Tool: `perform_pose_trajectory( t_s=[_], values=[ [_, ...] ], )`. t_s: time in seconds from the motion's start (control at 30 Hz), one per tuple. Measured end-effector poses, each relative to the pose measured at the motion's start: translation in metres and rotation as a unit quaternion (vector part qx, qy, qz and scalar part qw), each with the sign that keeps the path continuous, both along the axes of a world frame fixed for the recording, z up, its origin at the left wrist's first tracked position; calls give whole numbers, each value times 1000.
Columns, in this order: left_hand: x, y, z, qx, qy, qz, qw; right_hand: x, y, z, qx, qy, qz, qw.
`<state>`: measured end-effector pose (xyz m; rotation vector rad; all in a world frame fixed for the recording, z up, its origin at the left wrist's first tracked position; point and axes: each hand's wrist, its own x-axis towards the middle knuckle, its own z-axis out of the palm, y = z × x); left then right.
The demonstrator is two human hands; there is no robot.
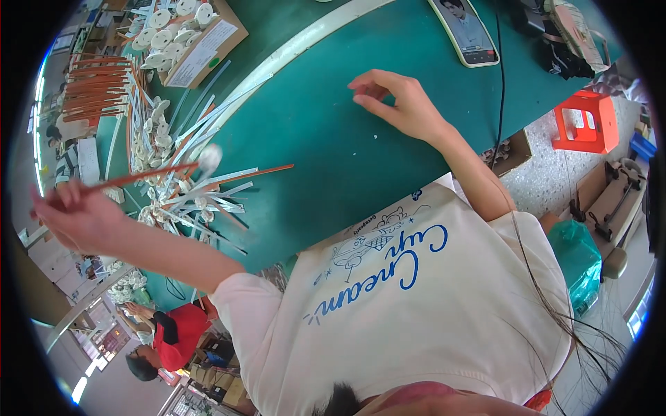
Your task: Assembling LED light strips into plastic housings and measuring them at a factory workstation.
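Observation:
My left hand (83,220), raised at the far left, has its fingers closed on the end of a thin brown strip (142,176). At the strip's other end is a blurred white round piece (209,159). Beneath it, a loose heap of white and brown strips (201,201), some with white round pieces, spreads over the green table (305,132). My right hand (402,104) is above the middle of the table, fingers loosely bent and thumb apart, with nothing in it. More brown strips (97,87) lie stacked at the far left.
A cardboard box (205,55) of white discs stands at the back left. A phone (468,35) and a black cable (502,90) lie at the right, near a dark bag (562,59). A red stool (590,121) is beyond the table; a person in red (182,336) is at lower left.

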<state>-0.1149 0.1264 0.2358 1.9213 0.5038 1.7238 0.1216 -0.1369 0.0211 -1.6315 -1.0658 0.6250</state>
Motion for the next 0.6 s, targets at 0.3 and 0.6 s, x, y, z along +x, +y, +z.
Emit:
perform_pose_trajectory(
  t_s=[0.3,0.6],
  values=[
    [158,-78,-60,-158,-33,-409,898,-19,47,50,170,-134,-115,969],
    [141,-137,-192,-194,212,-248,925,20,22,29,-3,82,-41,996]
  ],
)
